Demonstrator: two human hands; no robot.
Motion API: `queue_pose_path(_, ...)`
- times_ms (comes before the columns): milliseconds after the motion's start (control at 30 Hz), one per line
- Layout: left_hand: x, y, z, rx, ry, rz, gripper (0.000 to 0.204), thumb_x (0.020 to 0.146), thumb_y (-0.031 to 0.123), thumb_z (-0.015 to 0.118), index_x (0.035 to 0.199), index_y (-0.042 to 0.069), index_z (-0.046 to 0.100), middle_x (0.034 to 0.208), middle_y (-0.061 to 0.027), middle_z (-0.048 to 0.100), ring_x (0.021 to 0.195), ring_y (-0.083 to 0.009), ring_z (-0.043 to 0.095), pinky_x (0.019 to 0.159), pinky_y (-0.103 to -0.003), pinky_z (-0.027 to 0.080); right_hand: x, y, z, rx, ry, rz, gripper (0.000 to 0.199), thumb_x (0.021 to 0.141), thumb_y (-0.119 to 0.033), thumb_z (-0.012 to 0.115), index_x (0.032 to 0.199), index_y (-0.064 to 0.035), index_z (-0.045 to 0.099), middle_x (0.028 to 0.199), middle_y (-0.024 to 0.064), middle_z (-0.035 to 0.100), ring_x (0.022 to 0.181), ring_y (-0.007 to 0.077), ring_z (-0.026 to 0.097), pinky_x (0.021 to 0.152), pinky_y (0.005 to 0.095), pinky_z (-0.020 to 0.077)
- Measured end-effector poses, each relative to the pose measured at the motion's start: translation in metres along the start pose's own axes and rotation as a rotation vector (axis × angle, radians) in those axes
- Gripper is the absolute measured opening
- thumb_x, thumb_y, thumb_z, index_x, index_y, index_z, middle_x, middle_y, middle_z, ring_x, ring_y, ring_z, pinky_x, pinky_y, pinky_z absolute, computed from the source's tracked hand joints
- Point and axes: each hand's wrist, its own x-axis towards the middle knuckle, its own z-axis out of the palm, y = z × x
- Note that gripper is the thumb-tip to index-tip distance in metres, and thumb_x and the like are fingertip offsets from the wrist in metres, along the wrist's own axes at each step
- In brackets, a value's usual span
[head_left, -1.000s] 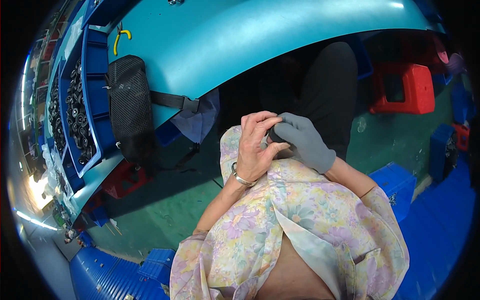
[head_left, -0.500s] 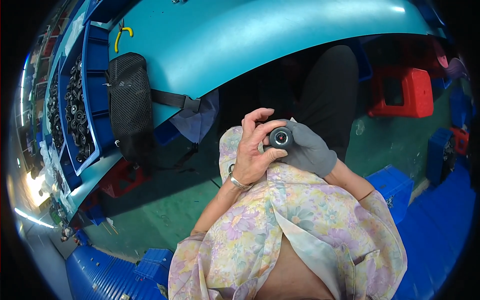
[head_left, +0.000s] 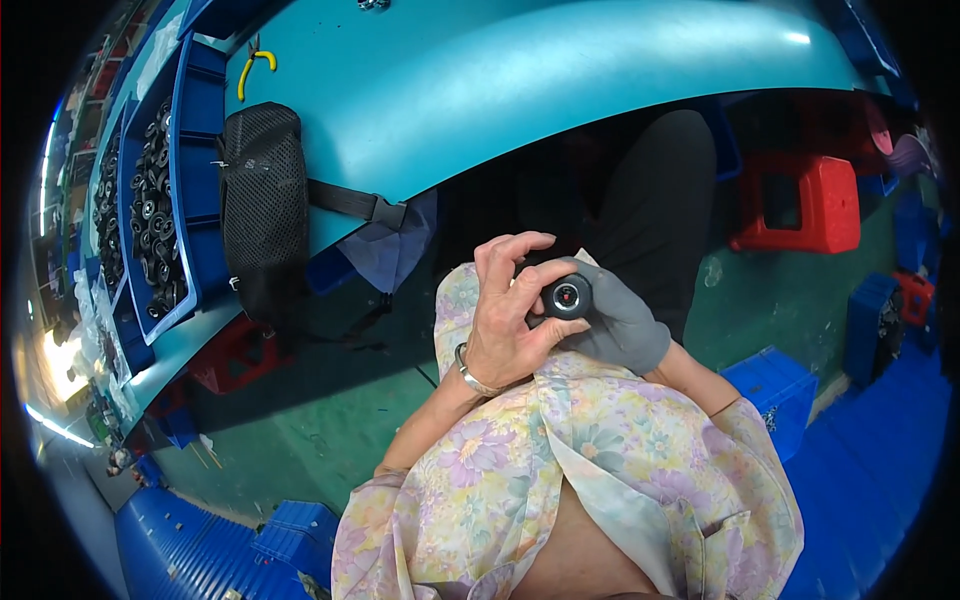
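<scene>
Between my two hands, above my lap, is a small black wheel [head_left: 567, 297] with a silver ring and a red spot at its hub. My bare left hand [head_left: 510, 315] pinches its rim between thumb and index finger, the other fingers curled and raised. On the wheel's right side, my right hand [head_left: 625, 315] in a grey glove is wrapped against it; most of its fingertips are hidden behind the wheel. A metal bracelet [head_left: 475, 375] circles my left wrist.
The teal table [head_left: 450, 80] curves ahead, carrying a black mesh bag [head_left: 265, 190] and yellow-handled pliers [head_left: 255, 70]. Blue bins of black wheels [head_left: 155, 230] stand at the left. To the right are a red stool [head_left: 840, 205] and a blue crate [head_left: 775, 390].
The wheel and both hands sit slightly lower in the picture, the hub turned a little more toward me. The surroundings have shifted slightly with the head. The grip looks the same.
</scene>
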Motion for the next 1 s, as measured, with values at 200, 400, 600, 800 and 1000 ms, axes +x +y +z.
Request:
queue_pose_path(200,-0.002,-0.002,0.004,-0.133,0.015,-0.06,0.053,0.065,0.014,0.083,0.114,0.008,0.064,0.127,-0.0119,0.044,0.106,-0.026,0.044,0.075,-0.031,0.048,0.006,-0.005,0.001,-0.086,-0.011,-0.048,0.05,0.092,-0.035,0.061,0.128,-0.0024,0.049,0.112,0.0072,0.056,0.101,0.0143,0.056,0.088,0.0278,0.0489)
queue_pose_path(400,-0.012,-0.015,0.003,-0.734,0.034,-0.366,0.058,0.081,0.008,0.072,0.131,0.0,0.045,0.122,-0.0095,0.049,0.104,-0.0169,0.053,0.09,-0.03,0.046,0.009,-0.01,-0.001,-0.777,0.205,-0.459,0.053,0.077,-0.01,0.074,0.124,-0.0019,0.051,0.113,0.0067,0.056,0.101,0.0128,0.054,0.091,0.0292,0.045)
queue_pose_path(600,-0.01,-0.02,0.003,-1.002,-0.068,-0.472,0.054,0.089,0.027,0.069,0.128,-0.004,0.048,0.114,-0.0118,0.061,0.106,-0.0184,0.059,0.095,-0.032,0.047,0.012,-0.022,0.008,-1.558,0.064,-0.691,0.065,0.066,-0.005,0.077,0.126,-0.0087,0.053,0.114,0.0092,0.056,0.111,0.0319,0.051,0.092,0.0361,0.046)
queue_pose_path(800,-0.007,-0.02,0.0,-1.39,-0.142,-0.554,0.052,0.092,0.024,0.063,0.131,-0.006,0.046,0.119,-0.0208,0.06,0.108,-0.0265,0.062,0.096,-0.037,0.048,0.013,-0.015,0.002,-1.465,0.154,-0.719,0.066,0.063,-0.01,0.081,0.123,-0.0085,0.054,0.126,0.0117,0.054,0.113,0.0322,0.051,0.092,0.038,0.0469)
queue_pose_path(1000,-0.009,-0.022,0.002,-1.527,-0.227,-0.584,0.049,0.098,0.025,0.053,0.131,-0.009,0.043,0.122,-0.0201,0.056,0.114,-0.0279,0.057,0.101,-0.04,0.044,0.013,-0.014,0.005,-1.474,0.159,-0.71,0.067,0.062,-0.012,0.082,0.122,-0.0083,0.055,0.12,0.013,0.055,0.113,0.0319,0.052,0.09,0.0372,0.0478)
